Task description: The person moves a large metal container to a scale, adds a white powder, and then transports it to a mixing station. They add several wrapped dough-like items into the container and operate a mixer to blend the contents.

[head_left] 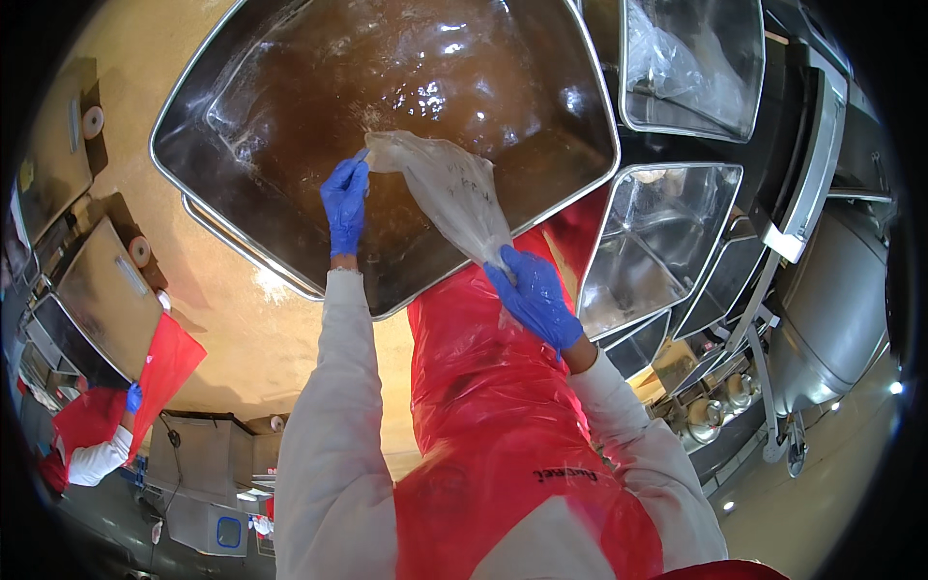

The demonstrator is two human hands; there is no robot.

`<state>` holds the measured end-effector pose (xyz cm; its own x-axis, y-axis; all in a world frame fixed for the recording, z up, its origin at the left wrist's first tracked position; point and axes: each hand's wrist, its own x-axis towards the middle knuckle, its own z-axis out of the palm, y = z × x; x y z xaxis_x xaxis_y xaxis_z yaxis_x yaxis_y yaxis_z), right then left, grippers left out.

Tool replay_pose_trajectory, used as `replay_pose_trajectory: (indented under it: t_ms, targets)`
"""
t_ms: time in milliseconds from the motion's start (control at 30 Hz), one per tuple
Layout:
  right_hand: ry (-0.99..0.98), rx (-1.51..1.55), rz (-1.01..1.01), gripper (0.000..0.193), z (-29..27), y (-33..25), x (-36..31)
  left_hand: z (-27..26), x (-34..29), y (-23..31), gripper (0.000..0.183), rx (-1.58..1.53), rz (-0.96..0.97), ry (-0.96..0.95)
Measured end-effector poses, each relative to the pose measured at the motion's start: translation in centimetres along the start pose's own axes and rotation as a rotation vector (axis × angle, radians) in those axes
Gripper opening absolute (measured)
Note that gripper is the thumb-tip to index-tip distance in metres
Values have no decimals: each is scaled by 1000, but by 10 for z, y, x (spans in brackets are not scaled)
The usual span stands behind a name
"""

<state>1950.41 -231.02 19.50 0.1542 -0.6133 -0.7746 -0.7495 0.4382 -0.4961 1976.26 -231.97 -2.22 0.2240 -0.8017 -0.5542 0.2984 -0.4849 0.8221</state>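
Note:
A translucent plastic bag (447, 186) with faint dark markings stretches between my two blue-gloved hands, over the near part of a large metal tub (387, 311). Brown liquid (358, 77) with shiny reflections covers the tub's inside. My left hand (345, 198) pinches the bag's far left corner between its fingertips, above the liquid. By the tub's near right rim, my right hand (537, 298) is closed around the bag's gathered other end. Whatever the bag holds, if anything, I cannot make out.
To the right stand an open metal bin (650, 253) and, farther back, another bin with clear plastic (691, 72) inside. A grey metal vessel (833, 300) is at the far right. At the left, a person in a red apron (174, 362) is beside wheeled metal tubs (101, 290).

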Motion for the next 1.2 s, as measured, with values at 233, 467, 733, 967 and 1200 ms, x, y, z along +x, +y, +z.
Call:
replay_pose_trajectory:
  t_ms: [233,467,733,967,1200]
  targets:
    - [-20,181,117,16,0,-1,5,8,0,5,21,-23,38,190]
    - [112,-27,-30,15,10,13,-10,11,-8,4,11,-72,-114,253]
    - [338,-3,-49,13,14,21,-2,-6,-28,-31,11,204,116,296]
    - [536,33,-193,13,22,58,-15,-14,-73,-25,16,140,29,219]
    - [850,417,-245,15,-6,90,-19,-41,-71,-67,16,83,132,195]
